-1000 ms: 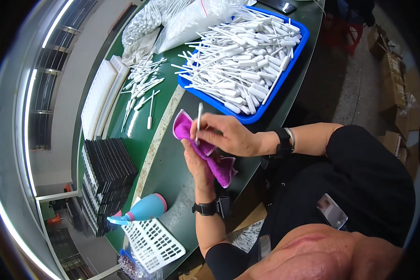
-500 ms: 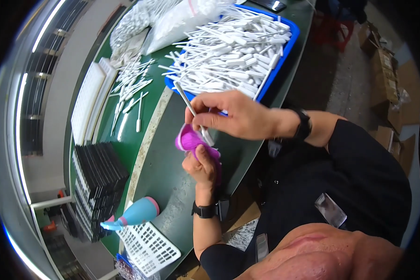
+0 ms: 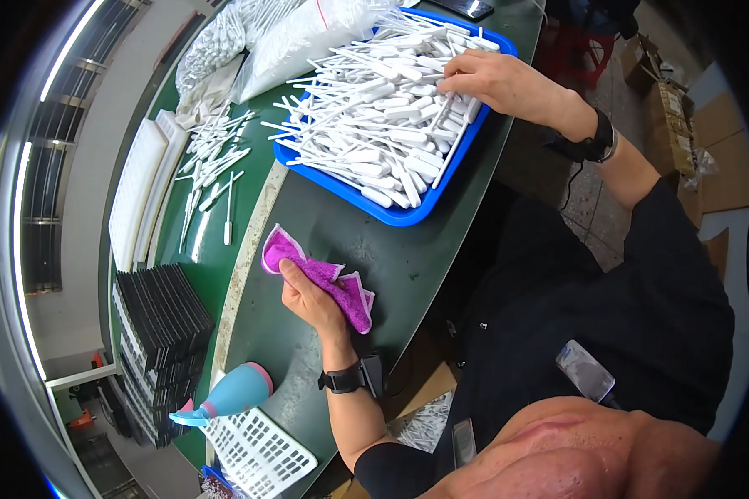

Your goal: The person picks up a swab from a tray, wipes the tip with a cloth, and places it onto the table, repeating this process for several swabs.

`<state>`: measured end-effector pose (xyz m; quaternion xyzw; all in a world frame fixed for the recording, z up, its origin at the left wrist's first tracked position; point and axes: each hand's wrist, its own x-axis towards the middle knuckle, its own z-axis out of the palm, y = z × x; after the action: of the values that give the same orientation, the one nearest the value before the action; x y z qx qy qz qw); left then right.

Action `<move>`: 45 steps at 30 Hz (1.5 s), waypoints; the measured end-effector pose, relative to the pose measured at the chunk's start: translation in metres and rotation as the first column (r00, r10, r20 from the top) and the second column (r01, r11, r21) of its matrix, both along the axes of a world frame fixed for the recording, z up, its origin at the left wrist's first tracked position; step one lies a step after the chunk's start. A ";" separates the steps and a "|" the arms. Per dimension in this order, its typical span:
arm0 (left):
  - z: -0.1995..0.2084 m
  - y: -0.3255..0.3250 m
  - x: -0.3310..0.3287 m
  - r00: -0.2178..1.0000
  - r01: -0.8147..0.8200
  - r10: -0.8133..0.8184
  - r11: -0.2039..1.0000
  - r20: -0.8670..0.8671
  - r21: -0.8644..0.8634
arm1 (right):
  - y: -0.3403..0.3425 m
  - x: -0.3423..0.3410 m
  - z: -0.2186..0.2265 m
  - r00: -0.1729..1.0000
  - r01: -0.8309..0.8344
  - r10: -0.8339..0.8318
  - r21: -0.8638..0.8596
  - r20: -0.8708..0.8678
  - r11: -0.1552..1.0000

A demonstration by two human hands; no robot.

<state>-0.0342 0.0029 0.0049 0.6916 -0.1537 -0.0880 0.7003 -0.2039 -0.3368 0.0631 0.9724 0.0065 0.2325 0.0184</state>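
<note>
My left hand (image 3: pixel 310 301) grips a purple cloth (image 3: pixel 339 293) with white edging, thumb on top, over the dark green table. The cloth is folded and bunched, and its loose end hangs toward me. My right hand (image 3: pixel 501 81) is over the right side of a blue tray (image 3: pixel 391 216). Its fingers are bent and pinched at a white stick (image 3: pixel 443 112) among the pile; the fingertips partly hide the grip. Heaped in the tray are many white sticks (image 3: pixel 374 108), each with a thicker rounded end.
More white sticks (image 3: pixel 216 154) lie loose beyond a pale divider strip (image 3: pixel 245 258). Behind are clear bags (image 3: pixel 287 50) and white panels (image 3: pixel 137 191). Stacked black trays (image 3: pixel 162 324), a light-blue bottle (image 3: pixel 240 389) and a white perforated basket (image 3: pixel 262 453) stand at left. Cardboard boxes (image 3: pixel 670 125) are at right.
My right hand has left the cloth and moved up and right to the tray; the stick it held against the cloth is no longer there. My left hand and cloth have shifted left and down.
</note>
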 end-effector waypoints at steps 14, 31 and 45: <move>-0.004 0.007 0.019 0.994 -0.033 0.025 0.997 -0.106 -0.072 | 0.114 0.179 0.106 0.818 -0.478 0.531 0.253 -0.219 0.841; -0.007 0.005 0.018 1.000 -0.017 0.013 0.986 -0.026 -0.164 | 0.225 0.373 -0.015 0.831 -0.508 0.520 0.108 -0.201 0.854; -0.004 0.016 0.027 0.950 -0.038 -0.060 0.951 -0.305 -0.306 | 0.190 0.143 0.049 0.758 0.044 0.586 0.874 0.286 -0.483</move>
<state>-0.0077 0.0186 0.0014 0.5507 -0.0573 -0.1745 0.8143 -0.0614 -0.1470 0.1122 0.5150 0.0988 -0.0689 -0.8487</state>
